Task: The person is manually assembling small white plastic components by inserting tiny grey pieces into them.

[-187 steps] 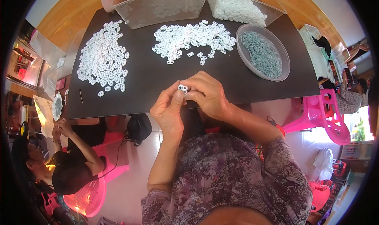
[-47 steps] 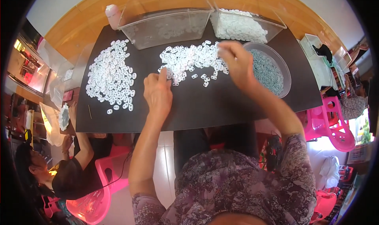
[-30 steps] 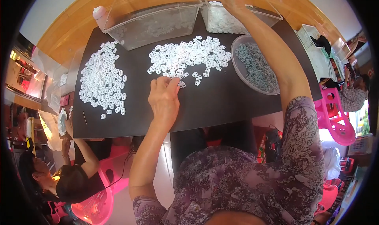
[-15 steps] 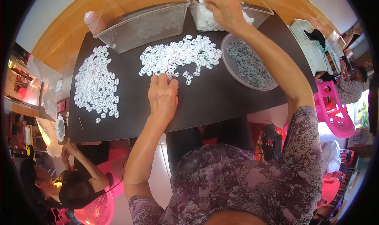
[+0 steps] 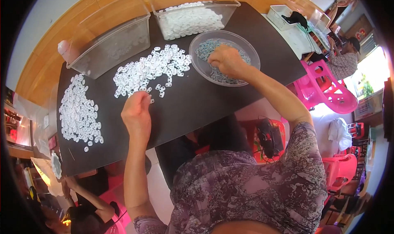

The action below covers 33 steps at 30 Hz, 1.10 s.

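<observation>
While our left hand [image 5: 136,114] curls beside the white pieces [image 5: 143,72] at centre-left, our right hand [image 5: 227,61], bunched, has reached the screws [image 5: 205,50] in the upper-centre bowl [image 5: 196,65] from near the clear bin [image 5: 230,13], seemingly turning work their way; we cannot tell either grip.

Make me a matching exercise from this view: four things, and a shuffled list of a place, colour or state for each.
Things:
1. right hand
2. bottle
3. left hand
4. right bin

Descriptions:
A. at the middle pile
B. loaded with white pieces
C. at the round tub
D. pink

Pairs: 1-C, 2-D, 3-A, 4-B
</observation>
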Tool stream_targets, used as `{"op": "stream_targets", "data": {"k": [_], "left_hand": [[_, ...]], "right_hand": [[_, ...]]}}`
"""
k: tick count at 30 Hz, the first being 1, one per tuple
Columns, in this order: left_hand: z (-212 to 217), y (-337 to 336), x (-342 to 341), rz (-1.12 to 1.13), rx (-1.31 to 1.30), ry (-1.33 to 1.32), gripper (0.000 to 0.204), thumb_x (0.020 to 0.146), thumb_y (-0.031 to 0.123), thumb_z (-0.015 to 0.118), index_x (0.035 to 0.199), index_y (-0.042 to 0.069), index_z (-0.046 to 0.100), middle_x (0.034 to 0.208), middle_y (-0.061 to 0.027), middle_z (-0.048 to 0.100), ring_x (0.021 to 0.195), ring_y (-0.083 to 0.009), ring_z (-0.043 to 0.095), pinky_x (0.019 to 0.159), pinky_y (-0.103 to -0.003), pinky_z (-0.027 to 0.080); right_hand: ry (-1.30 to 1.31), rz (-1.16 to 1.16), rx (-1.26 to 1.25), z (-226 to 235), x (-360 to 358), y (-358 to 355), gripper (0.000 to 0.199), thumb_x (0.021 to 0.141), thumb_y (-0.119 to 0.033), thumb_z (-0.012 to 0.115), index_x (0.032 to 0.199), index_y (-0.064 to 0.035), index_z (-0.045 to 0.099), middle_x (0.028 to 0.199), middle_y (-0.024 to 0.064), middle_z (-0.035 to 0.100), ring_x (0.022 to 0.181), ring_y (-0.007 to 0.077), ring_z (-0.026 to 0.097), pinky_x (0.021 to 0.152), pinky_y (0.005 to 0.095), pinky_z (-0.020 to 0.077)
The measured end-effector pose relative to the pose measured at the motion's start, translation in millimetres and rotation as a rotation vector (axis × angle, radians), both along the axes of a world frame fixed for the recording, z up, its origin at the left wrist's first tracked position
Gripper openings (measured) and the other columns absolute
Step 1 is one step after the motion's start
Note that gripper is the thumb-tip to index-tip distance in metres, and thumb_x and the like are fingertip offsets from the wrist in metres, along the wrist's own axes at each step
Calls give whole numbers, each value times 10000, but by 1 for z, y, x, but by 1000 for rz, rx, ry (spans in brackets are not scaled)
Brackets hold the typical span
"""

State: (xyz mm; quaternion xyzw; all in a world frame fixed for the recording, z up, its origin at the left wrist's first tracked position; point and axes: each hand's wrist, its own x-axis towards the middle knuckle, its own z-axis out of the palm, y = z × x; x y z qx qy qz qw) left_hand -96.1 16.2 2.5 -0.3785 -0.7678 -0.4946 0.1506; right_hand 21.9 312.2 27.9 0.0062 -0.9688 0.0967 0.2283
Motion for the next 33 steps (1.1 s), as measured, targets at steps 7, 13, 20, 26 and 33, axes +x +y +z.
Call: {"op": "stream_targets", "data": {"k": [7, 13, 20, 26, 33], "left_hand": [[16, -20, 41, -176, 248, -716, 126, 776, 24, 672, 885, -6, 616, 709, 32, 530, 611, -40, 461, 529, -164, 359], [14, -16, 66, -206, 314, -815, 107, 785, 8, 656, 888, -13, 642, 707, 11, 551, 594, -46, 470, 512, -174, 366], [10, -11, 87, -196, 305, -938, 82, 796, 20, 650, 873, -5, 638, 707, -27, 585, 599, -79, 510, 509, -192, 378], [4, -3, 95, -199, 293, -994, 90, 798, 30, 654, 870, -19, 634, 713, -47, 602, 590, -92, 523, 504, -196, 382], [6, 1, 104, -184, 341, -1026, 91, 799, 40, 659, 862, -19, 629, 724, -58, 607, 587, -96, 524, 508, -201, 390]], "right_hand": [[-453, 49, 2, 6, 14, -2, 36, 696, -125, 633, 730, -114, 640, 726, 84, 580, 777, 294, 552, 681, 416, 444], [31, 2, -2, -4, 13, 7, 62, 675, -110, 616, 730, -103, 645, 722, 94, 590, 787, 308, 564, 648, 423, 453], [-28, 41, -86, -9, 13, 2, 45, 687, -113, 612, 720, -116, 642, 732, 89, 592, 793, 299, 563, 669, 417, 450], [-63, 131, -44, -13, -6, -4, 32, 645, -96, 612, 667, -105, 634, 683, 109, 598, 757, 324, 572, 620, 435, 458], [-155, 193, 48, -22, -15, -5, 82, 622, -73, 589, 594, 4, 584, 654, 209, 587, 694, 397, 583, 586, 480, 463]]}}
